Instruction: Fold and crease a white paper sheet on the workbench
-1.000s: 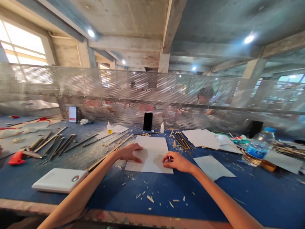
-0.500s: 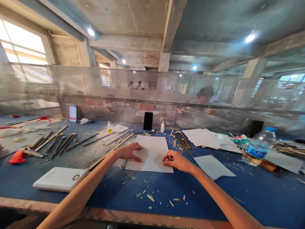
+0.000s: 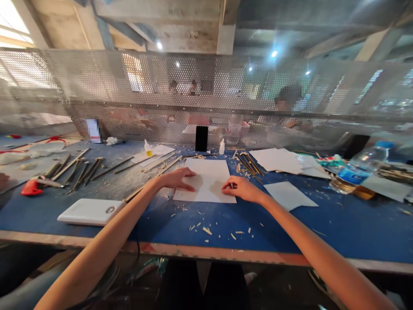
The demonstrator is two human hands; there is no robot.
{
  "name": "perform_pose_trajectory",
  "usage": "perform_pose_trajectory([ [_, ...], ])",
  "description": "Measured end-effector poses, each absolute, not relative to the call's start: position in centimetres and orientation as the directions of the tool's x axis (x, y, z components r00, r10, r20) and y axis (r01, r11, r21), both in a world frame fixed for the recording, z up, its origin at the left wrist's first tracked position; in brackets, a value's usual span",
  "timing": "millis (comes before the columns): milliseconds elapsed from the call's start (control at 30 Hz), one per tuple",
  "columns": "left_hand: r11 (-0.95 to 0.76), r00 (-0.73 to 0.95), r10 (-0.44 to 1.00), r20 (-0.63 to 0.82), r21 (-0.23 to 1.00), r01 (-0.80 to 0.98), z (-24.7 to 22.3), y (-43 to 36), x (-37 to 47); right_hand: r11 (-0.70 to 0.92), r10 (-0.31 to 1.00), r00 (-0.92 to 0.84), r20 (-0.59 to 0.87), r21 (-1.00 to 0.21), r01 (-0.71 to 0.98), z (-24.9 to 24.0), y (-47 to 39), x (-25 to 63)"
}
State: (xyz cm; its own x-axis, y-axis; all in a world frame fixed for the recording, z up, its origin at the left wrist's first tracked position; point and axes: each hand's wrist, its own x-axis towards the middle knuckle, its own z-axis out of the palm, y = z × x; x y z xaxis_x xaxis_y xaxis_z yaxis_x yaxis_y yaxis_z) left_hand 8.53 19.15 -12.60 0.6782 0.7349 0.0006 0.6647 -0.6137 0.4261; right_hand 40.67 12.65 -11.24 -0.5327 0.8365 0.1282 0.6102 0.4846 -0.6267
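A sheet of white paper [image 3: 209,174] lies flat on the blue table in front of me. My left hand [image 3: 180,178] rests at its left edge, thumb and fingers spread apart. At the right edge, my right hand [image 3: 240,188] is closed, with the fingers curled and the fingertips by the paper. Whatever those fingers hold, if anything, is too small to make out. Beyond the sheet stand a dark phone [image 3: 201,138] and a small white bottle [image 3: 222,147].
Left are a white power bank [image 3: 90,211], a red-handled tool [image 3: 31,187], thin sticks [image 3: 87,172] and a yellow-labelled bottle [image 3: 148,149]. Right lie more papers [image 3: 277,160], a loose sheet [image 3: 288,194] and a water bottle [image 3: 356,172]. A perforated metal screen [image 3: 161,94] runs behind; wood shavings [image 3: 207,230] are scattered nearby.
The view has tilted down, so the table sits higher and my legs show below its edge. Both hands keep nearly the same places on the paper.
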Motion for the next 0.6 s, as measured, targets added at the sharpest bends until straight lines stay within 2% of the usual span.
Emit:
perform_pose_trajectory([
  [600,-0.599,0.664,0.747,-0.025,0.407,0.689,-12.2,19.2,8.3,0.508,0.831,-0.544,0.119,-0.564,0.652,-12.2,14.3,41.0],
])
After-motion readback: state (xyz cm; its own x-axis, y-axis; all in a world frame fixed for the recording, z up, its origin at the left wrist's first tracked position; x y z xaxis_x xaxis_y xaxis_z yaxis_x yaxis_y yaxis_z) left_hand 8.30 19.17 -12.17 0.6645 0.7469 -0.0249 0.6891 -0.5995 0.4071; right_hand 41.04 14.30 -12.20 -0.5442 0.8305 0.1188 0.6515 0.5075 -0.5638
